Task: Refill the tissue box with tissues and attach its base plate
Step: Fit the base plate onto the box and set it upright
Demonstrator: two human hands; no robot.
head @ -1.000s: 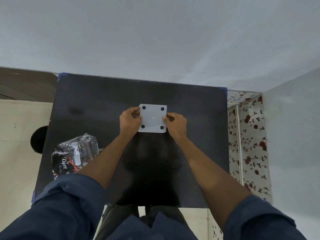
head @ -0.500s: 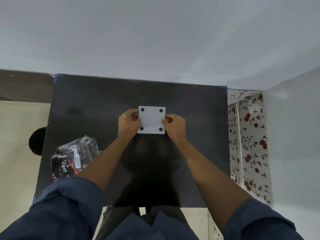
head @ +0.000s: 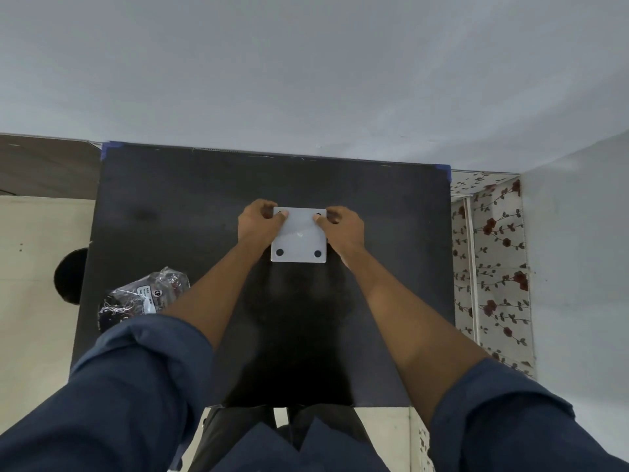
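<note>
A square white tissue box [head: 299, 238] stands upside down in the middle of the black table [head: 177, 206]. Its white base plate faces up, with round black feet at the corners. My left hand [head: 257, 224] grips the box's left side, thumb pressed on the plate's far-left corner. My right hand [head: 340, 228] grips the right side, thumb on the far-right corner. Both thumbs cover the two far feet. The box walls below the plate are hidden, and no tissues show.
A crumpled clear plastic wrapper with dark print [head: 143, 296] lies on the table's left part, half behind my left sleeve. A grey wall rises behind the table. A floral-papered surface [head: 490, 260] runs along the right edge, and pale floor lies to the left.
Both hands slid toward the far corners of the plate, and the thumbs now press on top of it. The box stays in the same place on the table.
</note>
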